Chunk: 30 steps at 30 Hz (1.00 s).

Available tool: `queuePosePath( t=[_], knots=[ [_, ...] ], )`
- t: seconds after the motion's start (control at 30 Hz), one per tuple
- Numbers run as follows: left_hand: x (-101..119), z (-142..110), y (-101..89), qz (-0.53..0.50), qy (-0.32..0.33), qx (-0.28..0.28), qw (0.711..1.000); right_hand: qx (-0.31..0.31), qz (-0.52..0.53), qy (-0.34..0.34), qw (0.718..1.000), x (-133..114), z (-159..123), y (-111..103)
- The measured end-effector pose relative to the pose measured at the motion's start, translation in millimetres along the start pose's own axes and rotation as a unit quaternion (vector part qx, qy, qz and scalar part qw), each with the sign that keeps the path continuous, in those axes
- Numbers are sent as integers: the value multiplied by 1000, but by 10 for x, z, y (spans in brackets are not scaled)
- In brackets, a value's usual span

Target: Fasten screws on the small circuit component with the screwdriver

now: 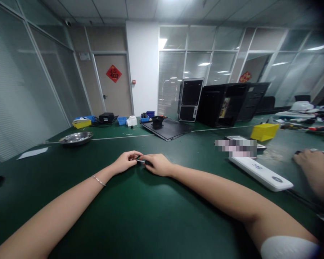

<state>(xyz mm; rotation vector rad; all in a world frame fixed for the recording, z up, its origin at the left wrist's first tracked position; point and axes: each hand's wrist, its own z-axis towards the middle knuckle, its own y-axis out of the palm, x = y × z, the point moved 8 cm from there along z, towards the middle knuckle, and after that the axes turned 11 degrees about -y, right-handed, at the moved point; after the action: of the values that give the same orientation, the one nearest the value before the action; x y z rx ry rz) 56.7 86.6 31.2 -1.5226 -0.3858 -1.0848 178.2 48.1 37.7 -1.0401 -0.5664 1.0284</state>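
My right hand (159, 164) is closed on what looks like a small screwdriver (141, 161), with a dark handle and a thin metal shaft that points left. Just beside it, my left hand (125, 162) is closed, its fingers curled round a small dark piece (137, 158) that is mostly hidden. The shaft's tip ends at the left fingers, and I cannot tell whether it touches the piece. Both hands rest low over the green table (140, 216).
A metal bowl (77, 138) stands at the left. Behind my hands lies a black panel (171, 129), near computer cases (190, 100). On the right are a white power strip (259, 172), a yellow bin (264, 132) and another person's hand (313, 162).
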Motion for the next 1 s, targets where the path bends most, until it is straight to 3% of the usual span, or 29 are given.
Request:
queuePosePath(
  t=[0.43, 0.63, 0.9, 1.0],
  knots=[
    [0, -3, 4, 20, -7, -2, 1000, -7, -23, 18, 1000, 26, -1, -2],
    [33, -11, 49, 27, 28, -17, 999, 3, -9, 8, 1000, 34, 0, -6],
    [-84, 27, 24, -25, 13, 9, 1000, 34, 27, 29, 999, 69, -13, -45],
    [-82, 26, -33, 20, 14, 48, 999, 44, 13, 66, 997, 97, -25, -81]
  ],
)
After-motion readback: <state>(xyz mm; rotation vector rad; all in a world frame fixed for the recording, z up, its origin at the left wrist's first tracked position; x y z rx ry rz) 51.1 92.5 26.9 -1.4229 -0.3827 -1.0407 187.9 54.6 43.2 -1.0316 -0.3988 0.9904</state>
